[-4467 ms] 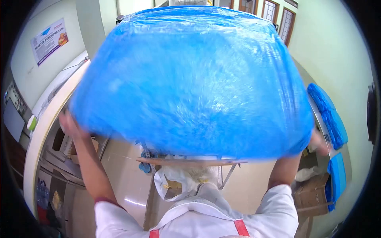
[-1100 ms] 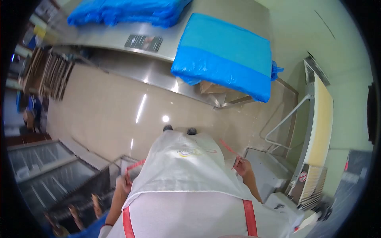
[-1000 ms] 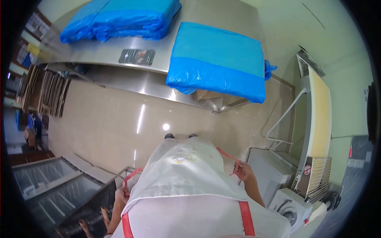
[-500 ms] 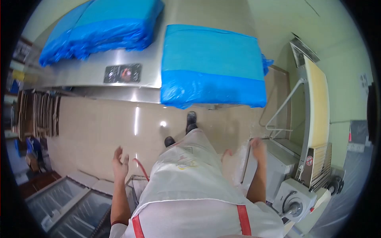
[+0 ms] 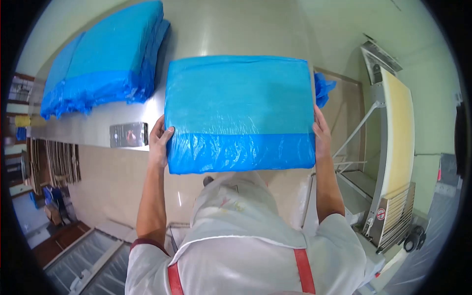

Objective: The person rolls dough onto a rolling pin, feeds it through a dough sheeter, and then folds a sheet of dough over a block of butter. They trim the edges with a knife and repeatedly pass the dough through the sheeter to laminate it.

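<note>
A wide, flat slab wrapped in blue plastic (image 5: 241, 108) fills the middle of the view, paler on top with a darker blue band along the near side. My left hand (image 5: 159, 140) grips its left edge, the thumb at the near corner. On the opposite edge, the fingers of my right hand (image 5: 322, 135) press against the plastic from the side. The slab's near edge overhangs the floor in front of my apron (image 5: 241, 211). What lies inside the wrapping is hidden.
A steel table (image 5: 211, 39) carries another blue-wrapped stack (image 5: 105, 59) at the left and a dark phone (image 5: 129, 134) near its front edge. Crumpled blue plastic (image 5: 323, 90) sticks out at the right. A machine with a yellowish belt (image 5: 397, 132) stands along the right wall.
Both hands have risen from beside my body to the two sides of the wrapped slab and taken hold of it. My view has shifted nearer the table.
</note>
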Available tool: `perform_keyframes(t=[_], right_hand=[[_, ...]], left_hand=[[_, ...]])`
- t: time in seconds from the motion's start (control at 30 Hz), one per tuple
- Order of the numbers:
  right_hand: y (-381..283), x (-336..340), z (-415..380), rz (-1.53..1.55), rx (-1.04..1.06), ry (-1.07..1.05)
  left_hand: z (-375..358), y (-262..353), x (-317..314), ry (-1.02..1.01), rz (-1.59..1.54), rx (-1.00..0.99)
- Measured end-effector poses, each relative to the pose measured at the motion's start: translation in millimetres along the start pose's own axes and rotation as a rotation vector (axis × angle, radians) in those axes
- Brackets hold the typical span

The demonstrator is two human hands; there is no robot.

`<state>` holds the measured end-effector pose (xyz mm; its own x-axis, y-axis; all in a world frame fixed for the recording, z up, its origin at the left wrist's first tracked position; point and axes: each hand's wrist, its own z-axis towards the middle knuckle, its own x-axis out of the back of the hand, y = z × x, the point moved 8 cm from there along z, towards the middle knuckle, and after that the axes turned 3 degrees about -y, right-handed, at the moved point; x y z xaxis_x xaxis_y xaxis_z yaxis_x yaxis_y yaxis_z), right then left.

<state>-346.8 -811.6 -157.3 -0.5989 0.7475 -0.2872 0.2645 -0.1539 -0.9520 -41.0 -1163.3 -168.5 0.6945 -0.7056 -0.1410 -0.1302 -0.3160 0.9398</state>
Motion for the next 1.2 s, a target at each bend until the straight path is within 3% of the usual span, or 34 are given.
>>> perform_keyframes(t=[0.1, 0.2, 0.4, 0.5, 0.53, 0.57, 0.6, 0.63, 0.7, 0.73, 0.8, 0.93, 1.0, 1.1, 1.2], right_hand=[[18.5, -12.1, -53.5, 0.161, -0.313, 0.033], [24.3, -14.8, -75.9, 0.024, -0.482, 0.034], [22.8, -10.9, -98.9, -0.069, -0.425, 0.098], [-3.0, -29.9, -140.7, -0.192, -0.36, 0.016], [-13.5, -31.5, -164.6, -0.134, -0.321, 0.076], [-16.3, -31.2, -196.5, -0.074, -0.276, 0.126], [-7.9, -37.3, -219.3, 0.414, -0.019, 0.202], [20.7, -34.9, -241.5, 0.425, 0.031, 0.264], [104.4, -19.3, -294.7, -0.048, -0.259, 0.39], [146.8, -11.8, -321.7, -0.287, -0.438, 0.359], [178.7, -13.3, -373.6, -0.66, -0.541, 0.228], [122.0, -52.7, -437.2, -1.557, -0.278, -0.198], [85.3, -59.1, -456.1, -1.735, -0.225, -0.301], [60.8, -32.8, -467.3, -1.434, -0.509, -0.353], [54.1, 60.5, -462.7, -1.201, -0.683, -0.131]], left_hand=[[-27.6, -10.4, 5.3, 0.007, 0.063, 0.267], [-52.6, -22.2, 13.3, 0.012, 0.02, 0.374], [-95.7, -36.2, 2.5, -0.046, -0.059, 0.385], [-141.9, -18.9, -2.4, -0.123, -0.105, 0.396], [-152.1, -17.6, -0.1, -0.151, -0.119, 0.396], [-165.5, -30.2, 3.1, -0.13, -0.4, 0.41], [-179.7, -43.0, 6.4, -0.105, -0.679, 0.43], [-194.8, -60.3, 6.5, -0.084, -0.906, 0.417], [-221.1, -90.2, 8.2, -0.061, -0.963, 0.361], [-229.1, -101.9, 7.8, -0.056, -0.938, 0.349], [-240.2, -124.4, 5.2, -0.062, -0.885, 0.341], [-233.2, -165.4, -24.2, -0.097, -0.73, 0.363], [-211.7, -175.4, -60.2, -0.16, -0.626, 0.364], [-173.1, -184.5, -145.4, -0.309, -0.457, 0.368], [-146.6, -193.5, -254.1, -0.469, -0.29, 0.375]])
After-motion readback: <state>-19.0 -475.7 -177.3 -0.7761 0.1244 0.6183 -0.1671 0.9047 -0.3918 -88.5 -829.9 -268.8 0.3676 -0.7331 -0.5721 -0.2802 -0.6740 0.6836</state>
